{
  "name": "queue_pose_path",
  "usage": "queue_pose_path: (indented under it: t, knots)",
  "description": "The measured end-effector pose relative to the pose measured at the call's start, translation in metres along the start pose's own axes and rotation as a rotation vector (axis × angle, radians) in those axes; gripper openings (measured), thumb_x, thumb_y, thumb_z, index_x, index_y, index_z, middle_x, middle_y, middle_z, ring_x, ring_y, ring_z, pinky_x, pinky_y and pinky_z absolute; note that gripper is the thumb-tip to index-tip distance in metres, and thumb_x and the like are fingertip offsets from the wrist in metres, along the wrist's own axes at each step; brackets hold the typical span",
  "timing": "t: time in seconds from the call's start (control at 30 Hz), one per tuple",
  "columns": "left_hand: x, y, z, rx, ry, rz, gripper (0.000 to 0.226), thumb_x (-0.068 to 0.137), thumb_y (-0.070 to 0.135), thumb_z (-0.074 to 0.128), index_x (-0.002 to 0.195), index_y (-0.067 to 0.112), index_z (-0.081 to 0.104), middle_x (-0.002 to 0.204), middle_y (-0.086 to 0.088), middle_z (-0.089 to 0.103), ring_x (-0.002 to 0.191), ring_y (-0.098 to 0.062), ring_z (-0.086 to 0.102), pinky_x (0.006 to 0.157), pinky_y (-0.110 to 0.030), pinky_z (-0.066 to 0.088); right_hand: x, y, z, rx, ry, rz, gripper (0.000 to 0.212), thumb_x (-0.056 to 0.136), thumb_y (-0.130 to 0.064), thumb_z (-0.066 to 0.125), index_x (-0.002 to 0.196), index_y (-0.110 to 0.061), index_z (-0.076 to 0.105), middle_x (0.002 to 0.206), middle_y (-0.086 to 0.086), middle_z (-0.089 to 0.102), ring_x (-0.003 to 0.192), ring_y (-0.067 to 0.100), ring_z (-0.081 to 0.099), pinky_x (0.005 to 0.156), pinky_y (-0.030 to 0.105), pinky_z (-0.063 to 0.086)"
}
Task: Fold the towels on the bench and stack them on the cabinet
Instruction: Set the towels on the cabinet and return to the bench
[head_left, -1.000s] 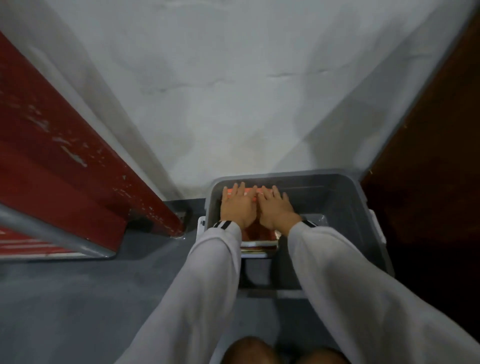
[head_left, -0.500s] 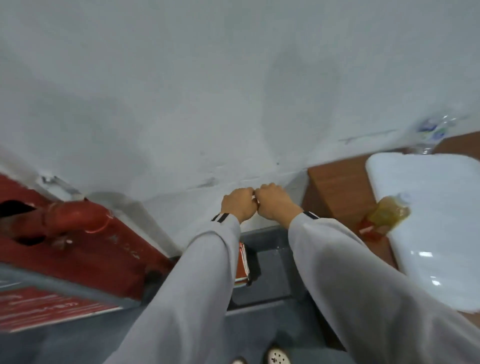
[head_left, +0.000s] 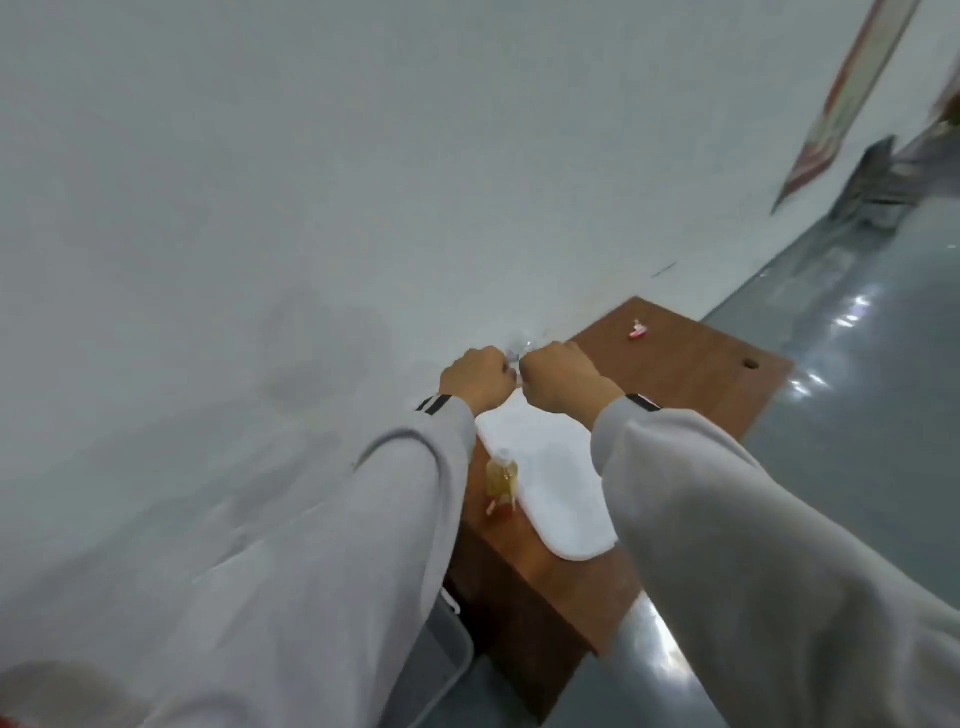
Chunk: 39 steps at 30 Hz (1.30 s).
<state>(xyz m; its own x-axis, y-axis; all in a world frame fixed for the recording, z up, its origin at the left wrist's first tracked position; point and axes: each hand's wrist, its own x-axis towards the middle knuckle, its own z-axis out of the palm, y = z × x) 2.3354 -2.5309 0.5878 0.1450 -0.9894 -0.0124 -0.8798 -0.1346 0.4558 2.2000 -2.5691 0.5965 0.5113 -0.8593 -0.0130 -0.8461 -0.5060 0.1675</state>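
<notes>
The person stands close to a white wall (head_left: 311, 182) and holds both arms out in front. The left hand (head_left: 475, 382) and the right hand (head_left: 563, 384) are closed into fists, and the 2 fists are side by side, almost touching at the knuckles. I see nothing inside them. Both sleeves are light grey with black stripes at the cuff.

Under the hands there is a brown wooden counter (head_left: 691, 374), with its long side against the wall. 1 white towel (head_left: 561, 493) lies flat on it, below the right wrist and near the front edge. A small bottle (head_left: 501, 478) with yellow liquid stands just beside the left edge of the towel. At the far end of the counter lies a small red and white thing (head_left: 638, 330), too blurred to name.

A grey plastic bin (head_left: 441, 654) is on the floor at the near end of the counter, partly hidden by the left sleeve. The floor (head_left: 857, 415) is grey and shiny.
</notes>
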Motion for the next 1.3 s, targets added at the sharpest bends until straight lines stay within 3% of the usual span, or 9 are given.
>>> queue_pose_path:
  t: [0.2, 0.37, 0.5, 0.7, 0.9, 1.0, 1.07, 1.2, 1.3]
  knots:
    - [-0.018, 0.16, 0.026, 0.017, -0.096, 0.337, 0.026, 0.097, 0.032, 0.049, 0.077, 0.019, 0.058, 0.091, -0.007, 0.064, 0.086, -0.032, 0.061, 0.072, -0.034, 0.043, -0.13, 0.124, -0.025, 0.053, 0.012, 0.313, 0.031, 0.096, -0.019, 0.046, 0.066, -0.025, 0.044, 0.073, -0.002, 0.052, 0.09, 0.03, 0.059, 0.081, 0.037, 0.033]
    - [-0.055, 0.292, 0.07, 0.078, -0.177, 0.605, 0.028, 0.096, 0.036, 0.05, 0.091, 0.015, 0.068, 0.107, -0.014, 0.07, 0.1, -0.038, 0.067, 0.081, -0.039, 0.052, -0.247, 0.218, -0.027, 0.09, 0.093, 0.589, 0.019, 0.096, -0.019, 0.049, 0.093, -0.016, 0.067, 0.098, 0.006, 0.069, 0.097, 0.032, 0.066, 0.085, 0.037, 0.048]
    - [-0.104, 0.395, 0.104, 0.114, -0.2, 0.792, 0.025, 0.096, 0.03, 0.048, 0.091, 0.014, 0.066, 0.111, -0.017, 0.069, 0.103, -0.039, 0.065, 0.075, -0.035, 0.043, -0.353, 0.276, -0.03, -0.007, 0.042, 0.771, 0.025, 0.095, -0.02, 0.05, 0.111, -0.017, 0.068, 0.113, 0.01, 0.069, 0.108, 0.035, 0.063, 0.093, 0.037, 0.042]
    - [-0.207, 0.533, 0.157, 0.117, -0.273, 1.049, 0.024, 0.092, 0.023, 0.05, 0.071, 0.013, 0.051, 0.092, -0.013, 0.064, 0.092, -0.038, 0.064, 0.071, -0.033, 0.042, -0.518, 0.334, -0.03, -0.066, -0.107, 1.004, 0.022, 0.091, -0.017, 0.052, 0.108, -0.015, 0.066, 0.116, 0.01, 0.068, 0.112, 0.033, 0.061, 0.098, 0.038, 0.04]
    - [-0.35, 0.664, 0.201, 0.15, -0.336, 1.338, 0.019, 0.093, 0.019, 0.052, 0.076, 0.011, 0.054, 0.094, -0.017, 0.068, 0.088, -0.038, 0.063, 0.073, -0.035, 0.044, -0.692, 0.357, -0.031, -0.033, -0.204, 1.22, 0.008, 0.09, -0.013, 0.053, 0.083, -0.018, 0.053, 0.097, 0.008, 0.062, 0.101, 0.031, 0.061, 0.095, 0.039, 0.041]
    - [-0.438, 0.716, 0.237, 0.166, -0.378, 1.477, 0.026, 0.092, 0.019, 0.052, 0.067, 0.012, 0.049, 0.076, -0.01, 0.058, 0.086, -0.038, 0.064, 0.07, -0.035, 0.045, -0.787, 0.371, -0.026, 0.039, -0.193, 1.361, 0.007, 0.091, -0.013, 0.052, 0.089, -0.018, 0.056, 0.102, 0.006, 0.066, 0.091, 0.03, 0.058, 0.091, 0.039, 0.044]
    - [-0.499, 0.75, 0.26, 0.179, -0.401, 1.573, 0.019, 0.092, 0.02, 0.052, 0.075, 0.013, 0.055, 0.084, -0.011, 0.06, 0.083, -0.035, 0.061, 0.072, -0.036, 0.046, -0.852, 0.382, -0.022, 0.086, -0.191, 1.451, 0.007, 0.092, -0.014, 0.051, 0.093, -0.02, 0.055, 0.106, 0.008, 0.067, 0.087, 0.03, 0.055, 0.081, 0.035, 0.043]
    - [-0.613, 0.837, 0.299, 0.084, -0.43, 1.69, 0.018, 0.088, 0.017, 0.053, 0.09, 0.01, 0.07, 0.098, -0.014, 0.069, 0.093, -0.037, 0.065, 0.074, -0.035, 0.046, -0.987, 0.405, -0.02, 0.083, -0.225, 1.602, 0.027, 0.096, -0.02, 0.051, 0.119, -0.015, 0.064, 0.124, 0.012, 0.064, 0.107, 0.035, 0.062, 0.08, 0.035, 0.041]
    - [-0.693, 0.899, 0.318, 0.032, -0.469, 1.758, 0.016, 0.087, 0.017, 0.052, 0.078, 0.01, 0.064, 0.1, -0.017, 0.069, 0.091, -0.037, 0.063, 0.077, -0.036, 0.048, -1.086, 0.415, -0.025, 0.1, -0.225, 1.72, 0.031, 0.096, -0.023, 0.054, 0.125, -0.02, 0.064, 0.128, 0.012, 0.062, 0.114, 0.036, 0.061, 0.089, 0.037, 0.048]
